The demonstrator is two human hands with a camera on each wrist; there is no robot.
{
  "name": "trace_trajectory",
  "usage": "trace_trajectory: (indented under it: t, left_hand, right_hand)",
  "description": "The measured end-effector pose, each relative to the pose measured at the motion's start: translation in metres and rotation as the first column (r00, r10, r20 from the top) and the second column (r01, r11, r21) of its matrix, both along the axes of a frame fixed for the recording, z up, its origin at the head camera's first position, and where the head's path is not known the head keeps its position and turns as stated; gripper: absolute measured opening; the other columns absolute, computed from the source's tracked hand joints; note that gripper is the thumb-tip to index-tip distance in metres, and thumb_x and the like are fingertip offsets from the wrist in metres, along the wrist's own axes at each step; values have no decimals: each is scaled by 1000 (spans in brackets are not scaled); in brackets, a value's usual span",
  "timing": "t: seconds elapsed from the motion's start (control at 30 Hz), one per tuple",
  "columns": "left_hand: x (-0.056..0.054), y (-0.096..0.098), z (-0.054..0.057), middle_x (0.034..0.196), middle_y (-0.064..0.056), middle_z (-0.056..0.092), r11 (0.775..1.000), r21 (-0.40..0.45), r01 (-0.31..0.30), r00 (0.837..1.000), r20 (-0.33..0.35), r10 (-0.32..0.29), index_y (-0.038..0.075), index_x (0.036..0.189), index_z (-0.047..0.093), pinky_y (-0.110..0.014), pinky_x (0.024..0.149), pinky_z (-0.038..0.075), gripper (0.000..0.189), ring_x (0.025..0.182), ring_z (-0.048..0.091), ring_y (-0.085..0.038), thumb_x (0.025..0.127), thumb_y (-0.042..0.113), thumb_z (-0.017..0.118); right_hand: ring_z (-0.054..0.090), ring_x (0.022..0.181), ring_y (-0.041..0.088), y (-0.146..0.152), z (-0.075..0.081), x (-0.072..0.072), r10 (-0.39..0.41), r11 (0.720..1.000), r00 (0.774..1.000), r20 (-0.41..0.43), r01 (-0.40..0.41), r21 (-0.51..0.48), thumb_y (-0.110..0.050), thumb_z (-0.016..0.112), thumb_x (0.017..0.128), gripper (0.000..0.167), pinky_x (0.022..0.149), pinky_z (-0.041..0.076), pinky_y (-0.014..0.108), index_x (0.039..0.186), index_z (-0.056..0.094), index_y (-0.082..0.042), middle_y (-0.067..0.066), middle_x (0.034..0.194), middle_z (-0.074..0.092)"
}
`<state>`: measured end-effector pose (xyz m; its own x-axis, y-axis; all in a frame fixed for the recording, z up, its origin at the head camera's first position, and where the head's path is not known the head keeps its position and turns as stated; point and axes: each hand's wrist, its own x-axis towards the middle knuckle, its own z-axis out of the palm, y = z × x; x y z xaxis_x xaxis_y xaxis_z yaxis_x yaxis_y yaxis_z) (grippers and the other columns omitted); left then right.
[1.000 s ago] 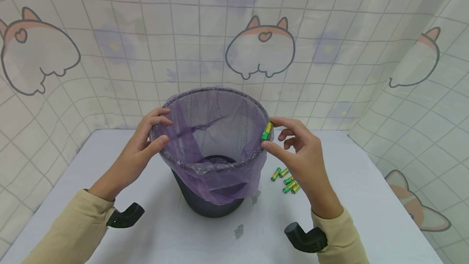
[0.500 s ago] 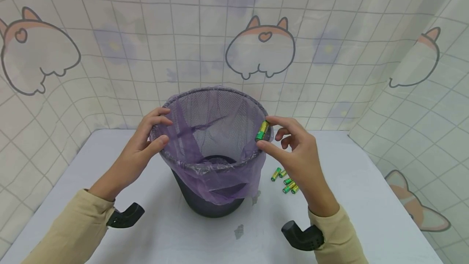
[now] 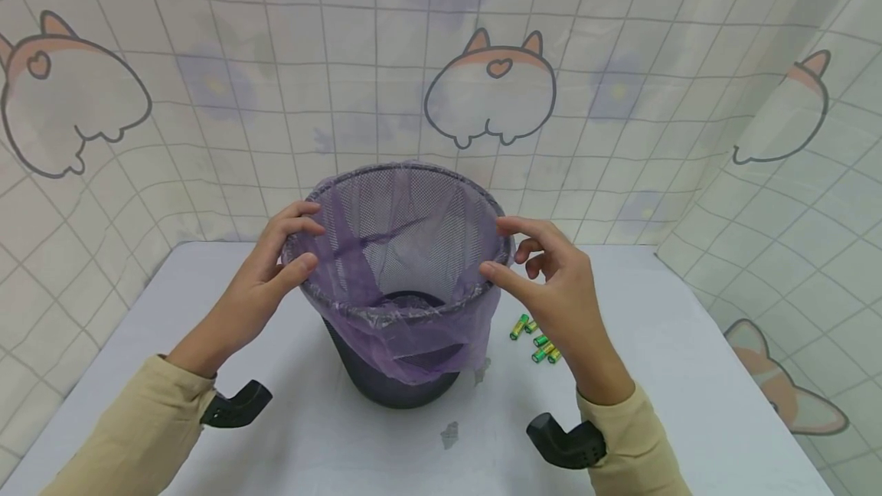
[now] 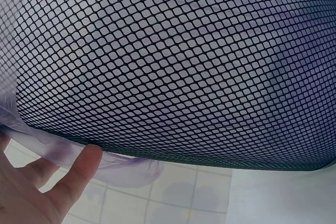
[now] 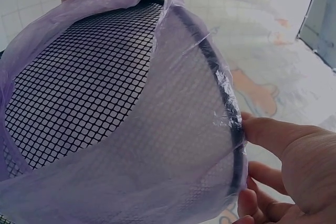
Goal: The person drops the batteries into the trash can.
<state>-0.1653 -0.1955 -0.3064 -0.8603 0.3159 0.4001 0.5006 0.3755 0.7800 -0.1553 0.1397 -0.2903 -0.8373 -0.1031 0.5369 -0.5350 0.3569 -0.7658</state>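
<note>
A black mesh trash bin (image 3: 386, 393) stands on the table, lined with a thin purple bag (image 3: 427, 347) folded over its rim. My left hand (image 3: 265, 262) grips the bin's left rim, fingers reaching over the edge; in the left wrist view the hand (image 4: 39, 195) lies against the mesh (image 4: 173, 77). At the right rim, my right hand (image 3: 565, 282) has thumb and forefinger spread apart with nothing between them. The right wrist view shows that hand (image 5: 299, 163) right beside the bagged rim. Several green-and-yellow batteries (image 3: 519, 327) lie to the bin's right, partly hidden by the right wrist.
The white table (image 3: 661, 373) reaches back to a tiled-pattern curtain (image 3: 372, 83) with cartoon corgis. Grey worn patches (image 3: 449, 435) mark the tabletop in front of the bin. Black curved devices (image 3: 237, 406) are strapped to both wrists.
The right hand has shifted slightly left to the rim and let go of the battery it pinched, which is now out of sight. The left hand has stayed put.
</note>
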Motion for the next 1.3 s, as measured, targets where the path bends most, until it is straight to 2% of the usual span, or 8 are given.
trace_trajectory:
  t: [0.23,0.57,0.87,1.1,1.3]
  left_hand:
    - [0,2,1,155,6,23,1000,15,13,1000,1,-13,5,130,40,-76,99,29,32,145,18,-23,99,12,44]
    - [0,2,2,155,5,22,1000,7,9,1000,0,-9,5,131,39,-77,99,29,34,146,17,-25,99,13,45]
    - [0,1,2,155,5,22,1000,9,7,1000,-6,-7,6,130,40,-79,98,27,33,146,16,-25,98,12,45]
    - [0,2,1,155,6,22,1000,13,11,1000,3,-11,4,131,39,-78,99,28,34,146,16,-24,98,12,45]
    - [1,1,1,155,6,22,1000,16,10,1000,3,-10,5,131,39,-78,99,28,34,146,16,-24,98,11,45]
  right_hand:
    - [50,85,11,3,0,-1,3,1000,1000,-12,-3,-11,-8,78,79,46,69,41,18,122,64,-12,2,117,65]
    - [49,83,12,8,0,-1,12,999,1000,-27,-13,-38,-7,78,79,46,68,40,19,123,63,-10,5,118,66]
    - [50,84,12,12,-2,1,-22,999,1000,-1,22,-43,-8,79,78,47,68,41,18,123,63,-9,2,117,66]
    - [50,83,11,17,-5,1,-22,999,1000,-2,22,-50,-9,78,79,46,67,41,18,123,63,-14,4,117,65]
    - [50,83,11,19,-8,1,-31,999,1000,1,31,-44,-9,78,79,46,67,41,17,123,63,-13,-5,115,65]
